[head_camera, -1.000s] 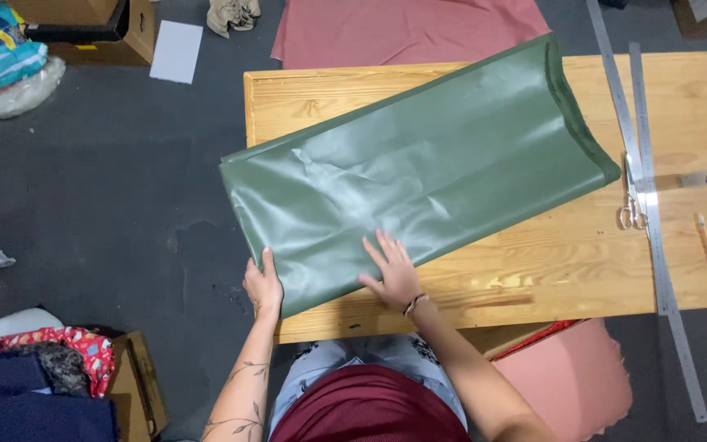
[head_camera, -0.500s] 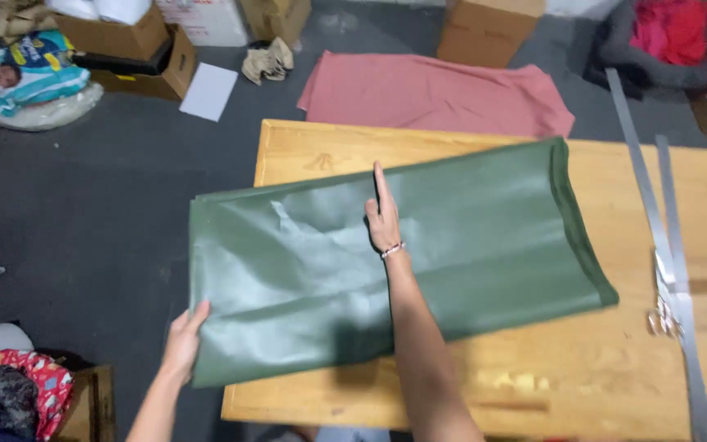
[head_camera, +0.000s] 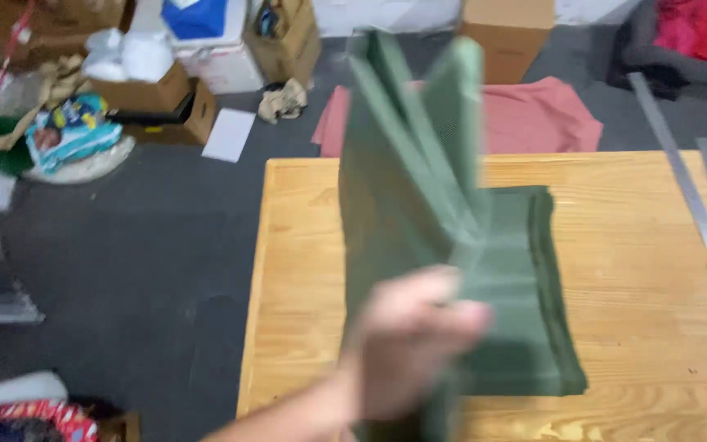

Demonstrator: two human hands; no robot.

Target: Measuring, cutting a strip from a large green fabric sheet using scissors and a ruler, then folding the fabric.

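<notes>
A blurred hand (head_camera: 407, 348) rises from the near edge of the tabletop (head_camera: 640, 270), fingers curled around a fold of the green fabric (head_camera: 443, 245); which hand it is cannot be told, and the other is out of sight. The fabric stands lifted in upright folds above the tabletop, its lower part lying flat on the wood. At the tabletop's right side lie long metal rulers (head_camera: 701, 213). Beyond its far edge, a pink cloth (head_camera: 542, 123) is spread on the floor.

Pink cloth (head_camera: 533, 123) on floor, cardboard boxes (head_camera: 507, 33), metal rulers (head_camera: 701, 213) on table (head_camera: 304, 270).
</notes>
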